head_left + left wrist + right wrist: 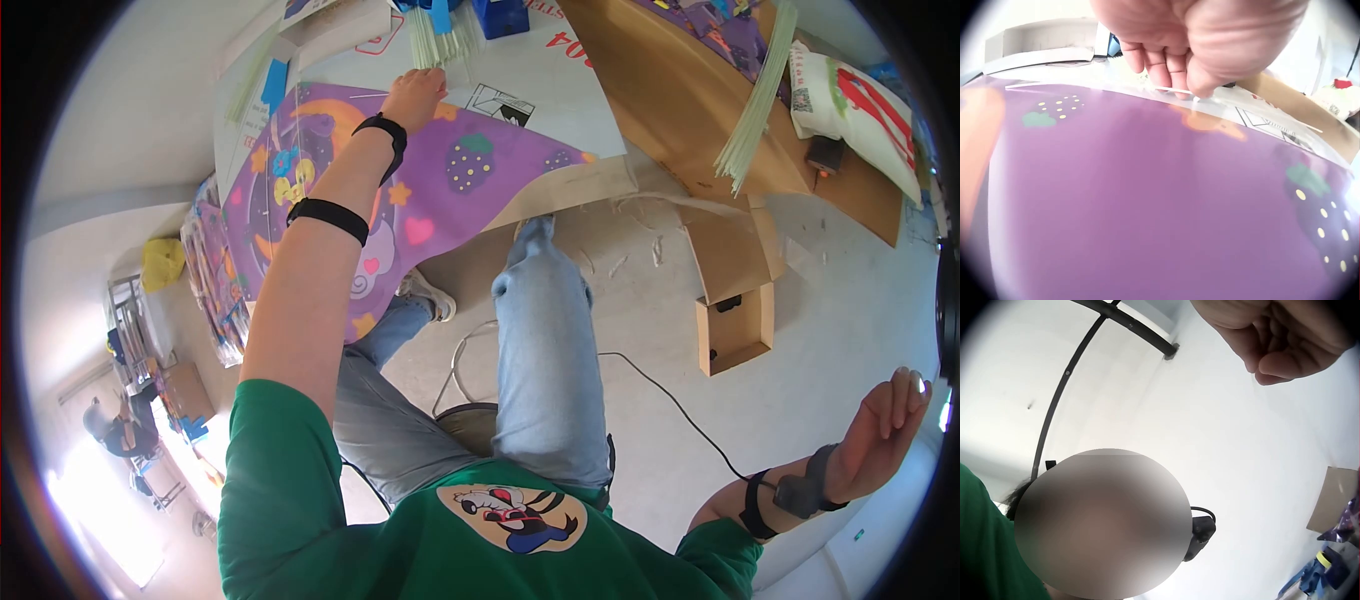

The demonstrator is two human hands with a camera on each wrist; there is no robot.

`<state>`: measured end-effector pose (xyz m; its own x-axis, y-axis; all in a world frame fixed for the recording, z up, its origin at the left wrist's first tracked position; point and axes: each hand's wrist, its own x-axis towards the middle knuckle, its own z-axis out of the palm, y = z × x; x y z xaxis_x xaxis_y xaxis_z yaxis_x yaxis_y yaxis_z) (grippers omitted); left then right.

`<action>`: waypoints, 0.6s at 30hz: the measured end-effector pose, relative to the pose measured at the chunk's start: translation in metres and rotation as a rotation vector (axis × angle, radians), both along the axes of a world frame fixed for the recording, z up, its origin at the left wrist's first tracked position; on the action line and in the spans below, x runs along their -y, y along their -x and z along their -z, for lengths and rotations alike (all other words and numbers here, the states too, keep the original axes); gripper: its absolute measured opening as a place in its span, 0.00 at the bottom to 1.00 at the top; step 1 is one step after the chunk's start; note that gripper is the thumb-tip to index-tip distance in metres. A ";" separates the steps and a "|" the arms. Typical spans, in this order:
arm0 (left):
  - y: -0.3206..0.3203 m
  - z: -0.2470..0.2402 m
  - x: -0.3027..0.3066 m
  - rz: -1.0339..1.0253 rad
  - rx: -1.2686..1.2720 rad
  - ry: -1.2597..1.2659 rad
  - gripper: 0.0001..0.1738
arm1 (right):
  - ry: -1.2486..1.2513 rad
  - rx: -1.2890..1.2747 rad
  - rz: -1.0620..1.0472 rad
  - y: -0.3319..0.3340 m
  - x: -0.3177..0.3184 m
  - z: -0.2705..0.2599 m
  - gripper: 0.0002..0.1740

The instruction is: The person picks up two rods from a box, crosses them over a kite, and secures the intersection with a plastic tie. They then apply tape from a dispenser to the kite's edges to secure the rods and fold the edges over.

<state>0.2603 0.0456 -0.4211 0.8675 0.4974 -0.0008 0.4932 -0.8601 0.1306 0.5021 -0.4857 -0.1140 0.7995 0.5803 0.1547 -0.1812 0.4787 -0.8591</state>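
A purple triangular sheet (430,175), like a kite's sail, is printed with strawberries, stars and cartoon figures and drapes over the table's near edge. My left hand (415,97) is at its far edge. In the left wrist view, the fingers of that hand (1172,62) pinch a thin white stick (1260,112) lying along the edge. My right hand (880,430) is raised far out to the right, away from the table. Its fingers curl in against the thumb in the right wrist view, and nothing shows in the hand (1285,350).
Bundles of thin pale sticks lie at the back (440,45) and at the right (755,120). A blue box (500,18) stands behind. Right of the table are a white printed sack (855,115) and an open cardboard box (740,335). A cable (680,400) runs to my right wrist.
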 end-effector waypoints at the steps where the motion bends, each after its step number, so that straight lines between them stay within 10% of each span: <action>1: -0.001 0.000 -0.001 0.001 0.004 -0.001 0.06 | -0.001 0.004 0.001 0.002 0.000 -0.001 0.04; 12: 0.009 -0.022 -0.003 0.029 0.355 0.066 0.05 | 0.023 -0.006 0.000 0.006 0.003 0.000 0.03; 18: 0.026 -0.030 0.009 0.229 0.067 0.203 0.05 | 0.000 -0.042 0.022 0.009 -0.002 0.004 0.04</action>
<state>0.2340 0.0362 -0.3909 0.9586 0.2842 -0.0190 0.2738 -0.9009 0.3367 0.4932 -0.4840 -0.1182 0.8176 0.5629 0.1213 -0.2065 0.4832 -0.8508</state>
